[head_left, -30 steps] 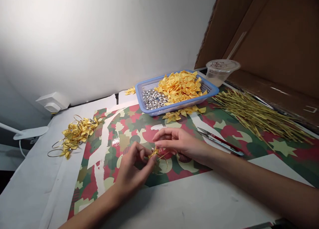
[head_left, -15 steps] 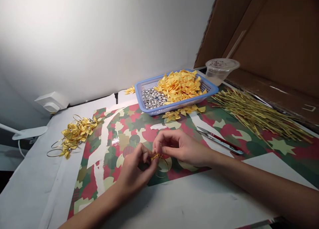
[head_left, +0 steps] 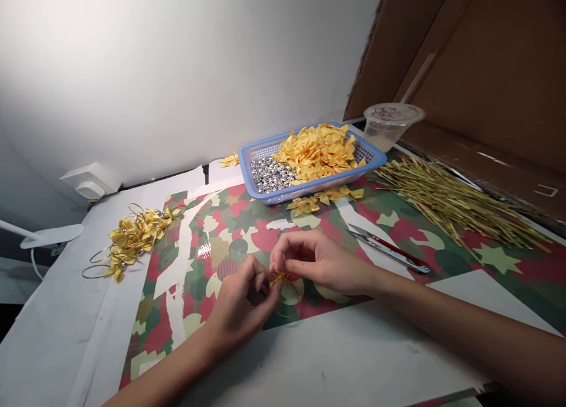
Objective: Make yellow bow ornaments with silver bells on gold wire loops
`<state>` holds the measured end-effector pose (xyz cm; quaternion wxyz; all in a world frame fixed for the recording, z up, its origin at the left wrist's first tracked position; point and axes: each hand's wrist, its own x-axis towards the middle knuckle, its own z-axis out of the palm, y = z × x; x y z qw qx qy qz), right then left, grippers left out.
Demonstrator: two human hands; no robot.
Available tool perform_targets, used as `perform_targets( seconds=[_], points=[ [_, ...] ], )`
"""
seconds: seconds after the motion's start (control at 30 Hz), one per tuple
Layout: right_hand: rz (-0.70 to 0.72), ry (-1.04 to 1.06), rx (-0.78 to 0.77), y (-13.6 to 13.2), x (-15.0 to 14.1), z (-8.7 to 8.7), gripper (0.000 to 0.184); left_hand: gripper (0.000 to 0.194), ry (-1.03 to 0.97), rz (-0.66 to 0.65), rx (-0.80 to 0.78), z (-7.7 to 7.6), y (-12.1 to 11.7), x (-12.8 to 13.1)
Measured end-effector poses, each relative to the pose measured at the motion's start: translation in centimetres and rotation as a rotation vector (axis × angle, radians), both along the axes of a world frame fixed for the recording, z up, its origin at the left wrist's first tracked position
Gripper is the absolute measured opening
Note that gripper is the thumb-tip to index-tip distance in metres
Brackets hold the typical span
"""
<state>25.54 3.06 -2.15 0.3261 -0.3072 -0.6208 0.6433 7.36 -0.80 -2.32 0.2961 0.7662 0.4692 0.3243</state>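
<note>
My left hand and my right hand meet low over the patterned paper. Both pinch one small yellow ribbon bow with a thin gold cord loop between their fingertips. The fingers of each hand are curled and pressed together on it. A blue basket behind them holds a heap of yellow bows and silver bells. At the left lies a pile of finished bows with gold loops.
Red-handled snips lie just right of my right hand. A bundle of gold cords spreads at the right. A clear plastic cup stands behind the basket, beside a cardboard box. A white wall socket and lamp base sit at the left.
My right hand's fingers curled in and closed onto the bow. The hands drew slightly closer together; little else moved.
</note>
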Motion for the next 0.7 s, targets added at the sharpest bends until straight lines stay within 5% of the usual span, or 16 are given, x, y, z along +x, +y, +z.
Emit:
perform_targets(
  seconds=[0.43, 0.7],
  points=[
    [-0.065, 0.142, -0.125, 0.67, -0.03, 0.22, 0.034, 0.035, -0.037, -0.005, 0.212, -0.43, -0.5, -0.21],
    [-0.089, 0.098, -0.049, 0.71, 0.66, 0.96, 0.036, 0.035, -0.334, 0.128, -0.009, -0.09, -0.28, -0.29]
  ],
)
